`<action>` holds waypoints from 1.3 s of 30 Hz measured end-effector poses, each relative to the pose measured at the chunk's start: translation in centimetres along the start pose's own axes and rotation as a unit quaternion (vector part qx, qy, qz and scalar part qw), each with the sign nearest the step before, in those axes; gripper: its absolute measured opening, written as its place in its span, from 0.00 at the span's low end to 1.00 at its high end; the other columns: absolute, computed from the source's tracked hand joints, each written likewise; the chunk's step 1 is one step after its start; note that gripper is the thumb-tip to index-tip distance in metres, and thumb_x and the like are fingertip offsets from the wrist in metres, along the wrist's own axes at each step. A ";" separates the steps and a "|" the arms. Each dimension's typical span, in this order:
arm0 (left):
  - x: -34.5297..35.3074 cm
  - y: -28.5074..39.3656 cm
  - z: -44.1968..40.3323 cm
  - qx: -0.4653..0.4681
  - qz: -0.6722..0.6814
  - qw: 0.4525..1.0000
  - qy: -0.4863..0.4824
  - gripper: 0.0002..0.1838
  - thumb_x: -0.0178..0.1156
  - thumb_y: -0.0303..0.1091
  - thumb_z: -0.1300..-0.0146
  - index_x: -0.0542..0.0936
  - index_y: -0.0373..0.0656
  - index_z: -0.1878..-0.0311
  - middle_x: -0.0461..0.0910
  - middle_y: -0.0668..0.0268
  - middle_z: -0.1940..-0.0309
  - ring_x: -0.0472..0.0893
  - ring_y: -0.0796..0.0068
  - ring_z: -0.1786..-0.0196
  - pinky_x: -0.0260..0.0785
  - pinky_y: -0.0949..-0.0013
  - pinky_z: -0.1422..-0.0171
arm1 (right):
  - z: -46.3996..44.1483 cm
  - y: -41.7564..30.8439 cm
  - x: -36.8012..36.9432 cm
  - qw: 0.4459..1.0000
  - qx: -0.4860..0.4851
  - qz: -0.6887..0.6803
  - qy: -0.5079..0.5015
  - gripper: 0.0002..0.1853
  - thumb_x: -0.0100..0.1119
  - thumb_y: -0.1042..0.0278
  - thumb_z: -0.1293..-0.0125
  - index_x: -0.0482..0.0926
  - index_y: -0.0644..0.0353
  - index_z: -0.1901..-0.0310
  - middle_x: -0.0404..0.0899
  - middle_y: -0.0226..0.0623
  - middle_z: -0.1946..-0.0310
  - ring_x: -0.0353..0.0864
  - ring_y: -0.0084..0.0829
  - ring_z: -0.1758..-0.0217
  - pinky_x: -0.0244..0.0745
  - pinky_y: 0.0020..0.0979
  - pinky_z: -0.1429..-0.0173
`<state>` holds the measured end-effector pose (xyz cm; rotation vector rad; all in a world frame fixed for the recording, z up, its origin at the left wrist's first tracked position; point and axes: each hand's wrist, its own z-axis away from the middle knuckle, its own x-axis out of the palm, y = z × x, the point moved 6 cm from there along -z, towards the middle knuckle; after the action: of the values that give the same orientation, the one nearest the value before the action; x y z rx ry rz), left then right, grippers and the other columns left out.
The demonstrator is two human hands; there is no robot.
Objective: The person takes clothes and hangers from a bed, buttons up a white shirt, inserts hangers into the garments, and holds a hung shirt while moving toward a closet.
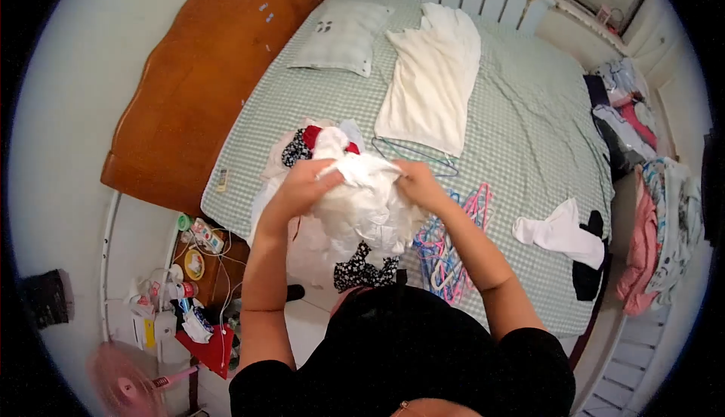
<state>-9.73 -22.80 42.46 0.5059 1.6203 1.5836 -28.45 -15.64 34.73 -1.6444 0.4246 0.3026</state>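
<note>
Both hands grip a thin white garment (370,202) by its upper edge, stretched between them in front of my body. My left hand (306,185) is closed round its left side, and my right hand (419,185) pinches the right side. The lower part hangs down, sheer and crumpled; its exact kind is unclear. Behind my left hand lies a heap of clothes (291,149) with black-patterned and red pieces. A blue hanger (423,156) lies just beyond my right hand. Below my right forearm is a pile of pink and blue hangers (445,254).
On the green checked bed lie a long white garment (430,77), a pillow (343,35) and white socks (563,232). Clothes hang over the right bed rail (657,228). A cluttered bedside table (219,273) and a pink fan (124,383) stand at left.
</note>
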 end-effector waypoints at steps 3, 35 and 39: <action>-3.8 -1.3 0.4 -0.047 -0.013 0.993 0.107 0.12 0.56 0.35 0.38 0.79 0.35 0.58 0.80 0.68 0.69 0.75 0.82 0.66 0.68 0.76 0.59 | -1.6 -4.8 -5.1 0.998 -0.030 -0.042 0.031 0.11 0.58 0.72 0.45 0.80 0.61 0.59 0.82 0.42 0.68 0.81 0.31 0.66 0.73 0.29 0.58; -13.5 15.6 0.4 0.219 -0.230 0.872 0.371 0.08 0.62 0.29 0.49 0.83 0.43 0.64 0.80 0.62 0.77 0.76 0.78 0.74 0.67 0.74 0.67 | -2.4 -21.2 -21.8 0.865 -0.108 0.490 0.022 0.15 0.61 0.54 0.42 0.82 0.55 0.59 0.80 0.35 0.67 0.81 0.35 0.64 0.74 0.34 0.59; -14.7 16.1 0.6 0.247 -0.232 0.871 0.355 0.08 0.58 0.26 0.46 0.81 0.40 0.63 0.80 0.70 0.70 0.75 0.81 0.68 0.66 0.76 0.63 | -2.6 -20.3 -22.9 0.978 -0.008 0.208 0.002 0.21 0.53 0.48 0.35 0.81 0.62 0.66 0.78 0.28 0.74 0.76 0.19 0.70 0.72 0.26 0.65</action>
<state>-4.35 -31.28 61.75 -0.2717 2.4949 1.0144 -40.01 -14.25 63.16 -1.5628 0.7733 0.6146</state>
